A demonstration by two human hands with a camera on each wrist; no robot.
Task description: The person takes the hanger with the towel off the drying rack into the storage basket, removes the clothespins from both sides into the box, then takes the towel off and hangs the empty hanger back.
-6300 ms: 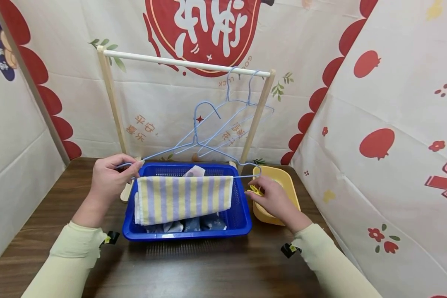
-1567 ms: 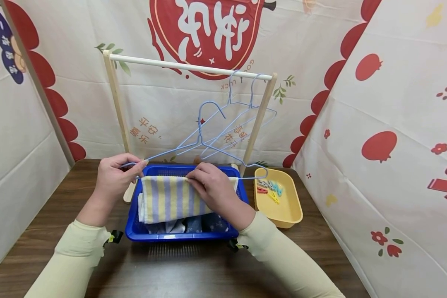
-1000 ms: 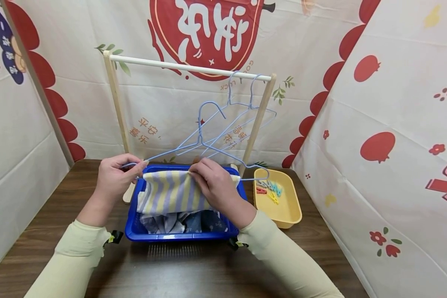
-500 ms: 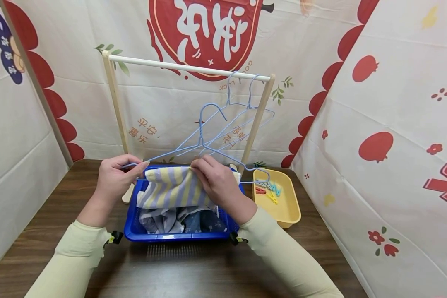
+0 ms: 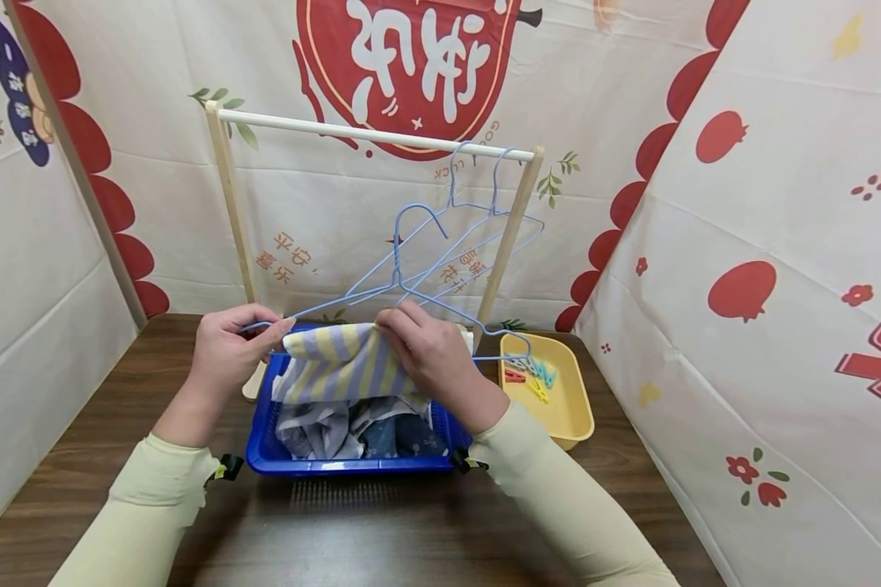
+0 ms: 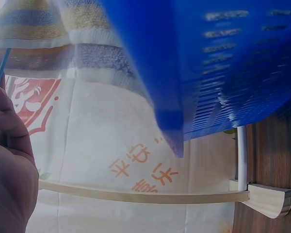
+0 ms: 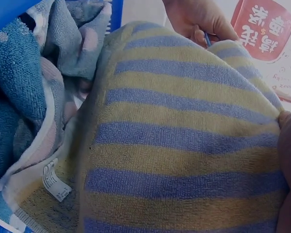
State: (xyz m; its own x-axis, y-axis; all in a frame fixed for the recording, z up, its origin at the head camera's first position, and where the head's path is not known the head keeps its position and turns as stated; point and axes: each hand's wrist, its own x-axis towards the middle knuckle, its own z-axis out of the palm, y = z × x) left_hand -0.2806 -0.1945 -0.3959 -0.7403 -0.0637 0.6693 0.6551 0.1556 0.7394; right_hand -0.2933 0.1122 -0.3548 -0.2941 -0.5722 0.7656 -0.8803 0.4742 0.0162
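A blue wire hanger (image 5: 397, 277) is held above the basket, hook up. My left hand (image 5: 227, 350) pinches its left end between thumb and fingers. Over the hanger's lower bar drapes a yellow-and-purple striped towel (image 5: 345, 367). My right hand (image 5: 433, 350) pinches the towel's top fold near the middle and lifts it, so the stripes bunch and slant. In the right wrist view the striped towel (image 7: 184, 121) stretches up to the pinching fingers, and a white label (image 7: 56, 180) shows near its underside. My right hand hides the towel's right part in the head view.
Below stands a blue basket (image 5: 352, 466) with grey and dark blue towels (image 5: 396, 436) inside. To the right, a yellow tray (image 5: 573, 408) holds several clothespins (image 5: 532, 377). Behind rises a wooden rack (image 5: 374, 134) with two wire hangers (image 5: 493, 208) at its right end.
Earlier my right hand was at the hanger's right end with a yellow clothespin. It then moved to the towel's middle and has since pulled the top fold up, raising the towel's lower edge.
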